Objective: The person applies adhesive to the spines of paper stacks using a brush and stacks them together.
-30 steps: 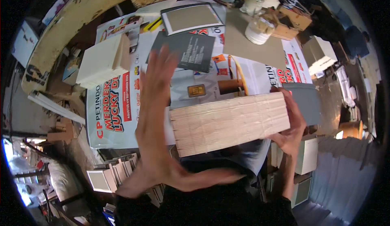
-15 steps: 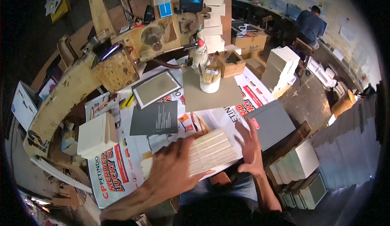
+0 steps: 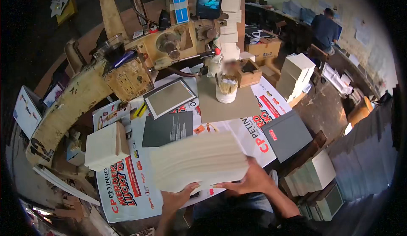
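Both my hands hold a thick stack of cream book blocks (image 3: 199, 157), tilted at the front of the table and blurred by motion. My left hand (image 3: 176, 195) grips its near left edge, thumb on top. At the near right corner my right hand (image 3: 252, 177) is closed round the stack, its thumb along the near edge. Fingers beneath the stack are hidden. Just beyond lies a dark grey cover (image 3: 167, 130) with small pale print. A grey hardcover (image 3: 290, 136) with a red label lies to the right.
Another stack of book blocks (image 3: 104, 147) stands at the left. A white pot of brushes (image 3: 226, 95) sits on a grey-brown board (image 3: 212, 108), near a wooden box (image 3: 248, 77). An old cream-painted machine (image 3: 127, 81) curves behind. A person (image 3: 325, 30) sits in the far right background.
My left hand has moved from over the stack to its near left edge. My right hand has closed on the right corner. The stack has turned, now showing a broad page surface.
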A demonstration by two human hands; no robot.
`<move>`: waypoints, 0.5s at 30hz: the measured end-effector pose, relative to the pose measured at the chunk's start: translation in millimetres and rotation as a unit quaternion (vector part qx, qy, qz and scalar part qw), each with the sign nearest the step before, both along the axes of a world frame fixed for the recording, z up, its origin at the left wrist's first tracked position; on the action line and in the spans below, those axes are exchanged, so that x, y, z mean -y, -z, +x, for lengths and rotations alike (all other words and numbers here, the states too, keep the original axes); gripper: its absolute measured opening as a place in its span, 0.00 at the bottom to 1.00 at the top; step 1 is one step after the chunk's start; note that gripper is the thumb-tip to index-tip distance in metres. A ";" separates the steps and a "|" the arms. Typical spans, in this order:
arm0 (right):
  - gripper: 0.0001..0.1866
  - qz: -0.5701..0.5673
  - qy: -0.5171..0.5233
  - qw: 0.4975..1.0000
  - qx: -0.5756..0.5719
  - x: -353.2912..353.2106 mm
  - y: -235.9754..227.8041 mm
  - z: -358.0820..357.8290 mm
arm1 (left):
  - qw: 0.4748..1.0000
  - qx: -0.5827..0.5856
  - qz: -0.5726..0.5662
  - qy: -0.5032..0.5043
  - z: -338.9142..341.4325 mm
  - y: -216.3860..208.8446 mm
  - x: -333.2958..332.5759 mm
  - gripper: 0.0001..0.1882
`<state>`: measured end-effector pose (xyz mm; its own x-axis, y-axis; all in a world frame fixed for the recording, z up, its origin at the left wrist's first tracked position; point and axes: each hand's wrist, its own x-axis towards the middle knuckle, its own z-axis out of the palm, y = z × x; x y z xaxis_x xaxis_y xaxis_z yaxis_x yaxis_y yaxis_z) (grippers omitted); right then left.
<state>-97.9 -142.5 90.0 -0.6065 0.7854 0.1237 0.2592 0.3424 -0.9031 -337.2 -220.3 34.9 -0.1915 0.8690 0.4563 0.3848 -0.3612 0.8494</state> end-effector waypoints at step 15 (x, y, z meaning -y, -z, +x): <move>0.54 0.091 0.005 0.995 0.051 -13.9 30.5 10.1 | 0.990 0.031 -0.131 0.046 -13.6 42.1 3.1 0.31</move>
<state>-87.8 -128.6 59.5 -0.6160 0.7613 0.2025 0.3507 0.4952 -0.7949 -350.7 -223.5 -7.3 -0.1271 0.9708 0.2036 0.3057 -0.1570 0.9391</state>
